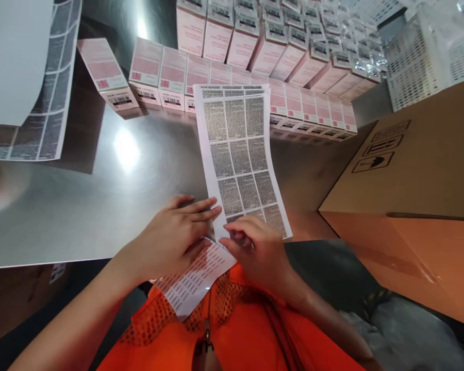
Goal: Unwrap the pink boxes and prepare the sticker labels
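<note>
A long sheet of printed labels lies on the steel table, its dark text blocks set in a grid. Its lower end bends over the table's front edge, where a white part with rows of short dashes hangs toward my orange top. My left hand rests flat with fingers stretched onto the sheet's left margin, thumb over the dashed part. At the sheet's lower end, my right hand is curled, thumb and forefinger close together over the margin; anything between them is too small to make out.
Several pink-and-white cartons stand in a row behind the sheet, with wrapped cartons packed further back. More label sheets lie at left under white paper. A cardboard box and a white perforated basket stand at right.
</note>
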The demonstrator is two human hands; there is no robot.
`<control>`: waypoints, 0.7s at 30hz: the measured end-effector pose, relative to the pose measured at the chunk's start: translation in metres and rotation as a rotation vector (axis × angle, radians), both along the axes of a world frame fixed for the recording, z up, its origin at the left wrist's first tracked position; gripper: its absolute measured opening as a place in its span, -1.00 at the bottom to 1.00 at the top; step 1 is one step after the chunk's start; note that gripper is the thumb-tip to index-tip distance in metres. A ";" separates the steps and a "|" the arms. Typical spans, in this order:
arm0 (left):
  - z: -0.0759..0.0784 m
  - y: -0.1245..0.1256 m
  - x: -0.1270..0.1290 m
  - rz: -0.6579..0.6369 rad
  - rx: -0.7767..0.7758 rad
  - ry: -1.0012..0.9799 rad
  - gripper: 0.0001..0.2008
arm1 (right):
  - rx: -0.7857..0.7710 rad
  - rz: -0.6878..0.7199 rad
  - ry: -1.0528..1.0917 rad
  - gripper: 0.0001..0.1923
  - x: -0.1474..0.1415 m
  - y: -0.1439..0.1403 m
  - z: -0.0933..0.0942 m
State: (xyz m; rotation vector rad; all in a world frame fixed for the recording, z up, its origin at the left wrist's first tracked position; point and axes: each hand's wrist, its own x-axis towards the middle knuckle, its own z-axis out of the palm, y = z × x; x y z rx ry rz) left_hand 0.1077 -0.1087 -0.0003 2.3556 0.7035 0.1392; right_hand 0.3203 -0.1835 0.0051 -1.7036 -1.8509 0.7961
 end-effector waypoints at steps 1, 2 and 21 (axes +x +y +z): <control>0.001 0.001 0.000 -0.003 -0.004 0.004 -0.83 | 0.003 0.079 -0.049 -0.86 -0.004 -0.005 0.003; 0.001 0.001 0.000 -0.006 -0.011 0.008 -0.83 | 0.015 0.135 -0.107 -0.85 -0.008 -0.009 0.006; 0.004 0.004 0.003 0.014 -0.062 0.015 -0.84 | 0.261 0.243 -0.425 -0.80 -0.027 -0.032 0.011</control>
